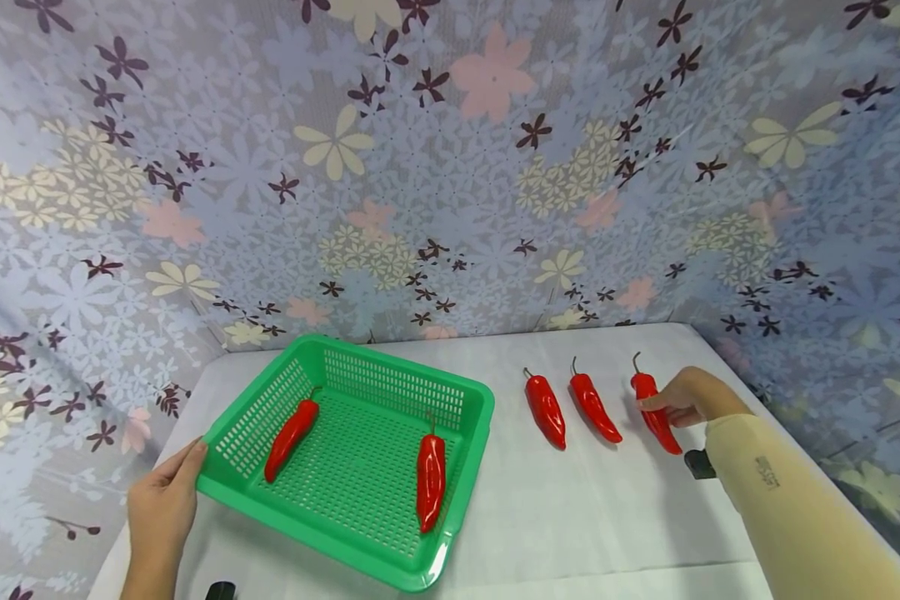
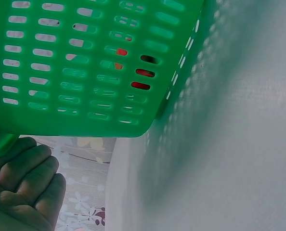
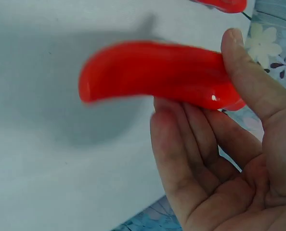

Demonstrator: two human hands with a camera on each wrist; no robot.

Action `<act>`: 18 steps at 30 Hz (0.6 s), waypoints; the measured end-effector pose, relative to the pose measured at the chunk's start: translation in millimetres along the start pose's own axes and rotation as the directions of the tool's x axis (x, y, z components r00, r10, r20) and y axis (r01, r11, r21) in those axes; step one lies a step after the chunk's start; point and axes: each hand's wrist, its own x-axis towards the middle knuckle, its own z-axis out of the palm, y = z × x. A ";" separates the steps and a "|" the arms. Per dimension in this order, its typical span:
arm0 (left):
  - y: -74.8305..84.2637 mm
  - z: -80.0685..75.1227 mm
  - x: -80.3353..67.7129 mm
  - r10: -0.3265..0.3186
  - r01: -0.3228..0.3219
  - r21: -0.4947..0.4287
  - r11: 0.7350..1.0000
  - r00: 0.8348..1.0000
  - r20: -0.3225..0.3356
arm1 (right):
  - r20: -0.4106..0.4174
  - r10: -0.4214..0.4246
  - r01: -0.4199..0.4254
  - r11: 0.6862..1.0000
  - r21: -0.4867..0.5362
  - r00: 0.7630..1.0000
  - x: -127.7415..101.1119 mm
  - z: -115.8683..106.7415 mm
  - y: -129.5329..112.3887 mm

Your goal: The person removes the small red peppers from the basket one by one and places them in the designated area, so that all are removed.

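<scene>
My right hand (image 1: 682, 400) pinches the rightmost red chili pepper (image 1: 663, 433) on the white table. In the right wrist view the thumb lies on top of this pepper (image 3: 152, 72), the fingers (image 3: 191, 144) go under it, and its shadow falls on the cloth. My left hand (image 1: 161, 508) grips the near left corner of a green slotted basket (image 1: 390, 383). In the left wrist view its curled fingers (image 2: 25, 185) sit under the basket's wall (image 2: 85, 72). Two red peppers lie in the basket, one at the left (image 1: 291, 433) and one at the right (image 1: 430, 479).
Two more red peppers (image 1: 546, 410) (image 1: 595, 408) lie side by side between the basket and my right hand. The white table (image 1: 570, 517) is enclosed by flowered cloth walls (image 1: 450, 167) at the back and on both sides.
</scene>
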 end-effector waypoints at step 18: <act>1.2 1.6 -1.0 0.016 -0.016 0.008 1.000 1.000 -0.019 | -0.116 -0.056 0.056 0.998 -0.003 0.992 -7.5 16.0 1.1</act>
